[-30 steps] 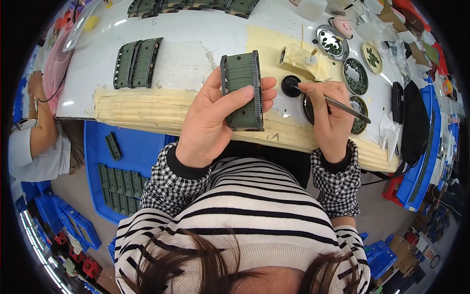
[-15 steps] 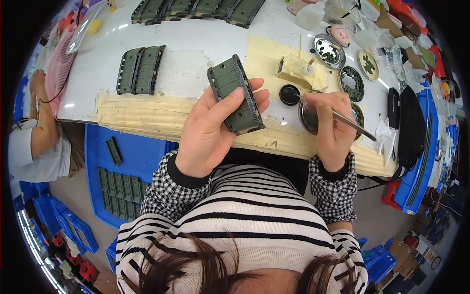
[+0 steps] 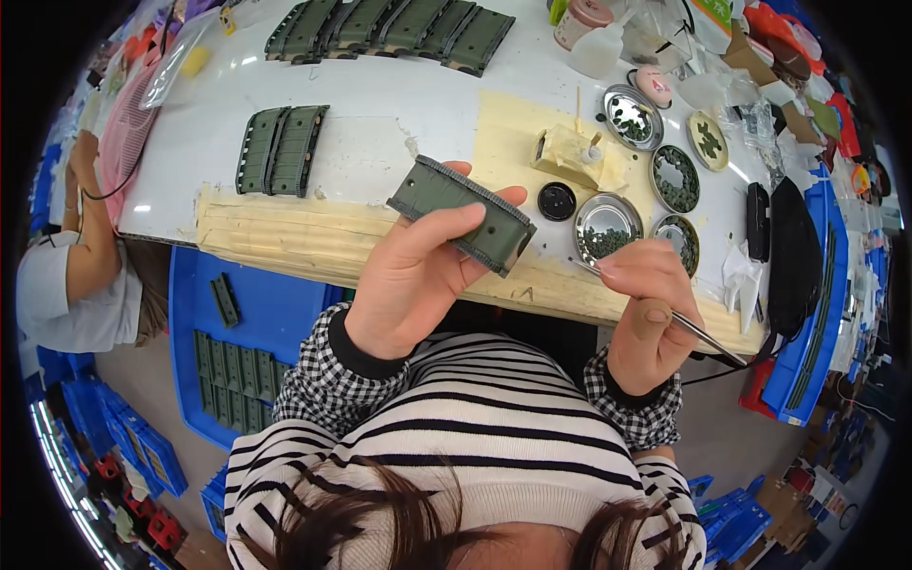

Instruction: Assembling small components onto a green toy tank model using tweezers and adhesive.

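My left hand (image 3: pixel 408 271) grips a curved green plastic part (image 3: pixel 446 204) with ridged edges and camouflage patches, its thumb across the face. It is held tilted above the table's front edge. Between the fingers of my right hand (image 3: pixel 655 309) is a pair of slim metal tweezers (image 3: pixel 708 334), the tip near the front rim of a round metal dish (image 3: pixel 578 220) of small green pieces. Just beyond lies a small black round cap (image 3: pixel 557 200) with dark contents. More dishes of green bits stand to the right, one of them a metal dish (image 3: pixel 655 176).
Similar green parts (image 3: pixel 280 147) lie at left, with a row (image 3: pixel 389 33) at the back. A paper-wrapped block (image 3: pixel 570 157) holds a small bottle. Below left is a blue bin (image 3: pixel 195 285) of green parts. Another person's arm (image 3: pixel 85 237) shows at far left.
My right hand drew the tweezers back from the black cap toward me, uncovering the metal dish. My left hand turned the green part to lie more crosswise and lower.
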Demonstrator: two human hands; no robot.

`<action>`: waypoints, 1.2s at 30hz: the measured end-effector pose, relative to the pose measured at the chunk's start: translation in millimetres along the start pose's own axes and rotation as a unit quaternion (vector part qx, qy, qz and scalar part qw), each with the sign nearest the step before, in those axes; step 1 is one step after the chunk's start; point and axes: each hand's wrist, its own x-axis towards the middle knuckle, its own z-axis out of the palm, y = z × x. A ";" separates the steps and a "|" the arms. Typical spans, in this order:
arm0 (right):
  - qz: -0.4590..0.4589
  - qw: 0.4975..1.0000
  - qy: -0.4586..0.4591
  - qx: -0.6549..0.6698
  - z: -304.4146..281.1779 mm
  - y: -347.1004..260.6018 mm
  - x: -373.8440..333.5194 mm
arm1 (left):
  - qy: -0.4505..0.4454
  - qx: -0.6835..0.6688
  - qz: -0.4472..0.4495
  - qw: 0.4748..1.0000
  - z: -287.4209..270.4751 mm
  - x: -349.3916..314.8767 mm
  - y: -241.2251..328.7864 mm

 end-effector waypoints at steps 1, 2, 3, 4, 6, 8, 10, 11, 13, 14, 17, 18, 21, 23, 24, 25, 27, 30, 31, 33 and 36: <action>0.004 1.000 -0.003 0.009 0.7 1.0 -0.1 | 0.001 0.004 -0.004 1.000 -0.5 -0.7 -1.0; 0.008 1.000 -0.005 0.017 2.1 2.3 -0.5 | 0.003 0.008 -0.008 1.000 -0.6 -1.4 -2.3; 0.012 1.000 -0.007 0.026 3.2 3.0 -0.3 | 0.004 0.012 -0.012 1.000 -0.1 -1.6 -3.2; 0.014 0.999 -0.009 0.030 4.3 3.3 0.2 | 0.003 0.002 -0.018 1.000 0.1 -1.5 -4.3; 0.018 0.999 -0.016 0.038 7.3 3.5 0.6 | 0.001 -0.020 -0.030 0.999 0.2 -1.4 -6.9; 0.039 0.998 -0.014 0.048 11.0 1.8 0.8 | 0.005 -0.036 -0.033 0.999 1.7 -1.7 -8.4; 0.051 0.997 -0.011 0.055 12.9 1.5 1.1 | 0.003 -0.045 -0.032 0.998 3.2 -1.7 -9.4; 0.052 0.997 -0.009 0.055 13.6 2.7 1.3 | 0.000 -0.046 -0.030 0.999 3.6 -1.6 -9.8; 0.053 0.997 -0.011 0.052 14.4 3.6 1.1 | -0.002 -0.044 -0.027 0.999 3.8 -2.2 -10.8; 0.052 0.997 -0.013 0.046 14.2 3.5 1.1 | -0.002 -0.041 -0.027 0.999 4.2 -2.3 -11.1; 0.046 0.998 -0.029 0.030 12.3 2.2 3.1 | 0.002 -0.036 -0.027 0.999 4.3 -3.0 -11.3; 0.043 0.998 -0.035 0.024 11.5 1.4 3.9 | 0.002 -0.035 -0.028 0.999 4.4 -3.0 -11.4; 0.052 0.998 -0.041 0.019 11.1 -0.7 4.1 | 0.001 -0.040 -0.029 0.999 4.8 -3.1 -11.4; 0.047 0.998 -0.039 0.020 11.6 -0.1 3.4 | 0.005 -0.044 -0.031 0.999 5.6 -3.0 -11.4; 0.045 0.998 -0.039 0.021 12.1 0.2 3.2 | 0.007 -0.046 -0.032 0.998 5.6 -3.0 -11.5; 0.045 0.998 -0.037 0.020 12.6 0.2 3.2 | 0.007 -0.048 -0.032 0.998 5.2 -2.9 -11.6; 0.045 0.998 -0.035 0.017 13.3 0.1 3.3 | 0.006 -0.053 -0.033 0.998 4.4 -2.4 -11.7; 0.043 0.998 -0.040 0.015 12.9 0.4 3.8 | 0.009 -0.049 -0.034 0.998 4.4 -2.0 -11.9; 0.042 0.998 -0.042 0.015 12.7 0.8 3.8 | 0.008 -0.051 -0.035 0.998 4.1 -2.0 -12.0; 0.040 0.998 -0.044 0.015 12.1 1.5 4.0 | 0.005 -0.054 -0.037 0.998 3.8 -2.0 -12.0; 0.032 0.998 -0.046 0.005 12.1 2.6 3.6 | 0.008 -0.058 -0.040 0.997 3.1 -1.1 -12.7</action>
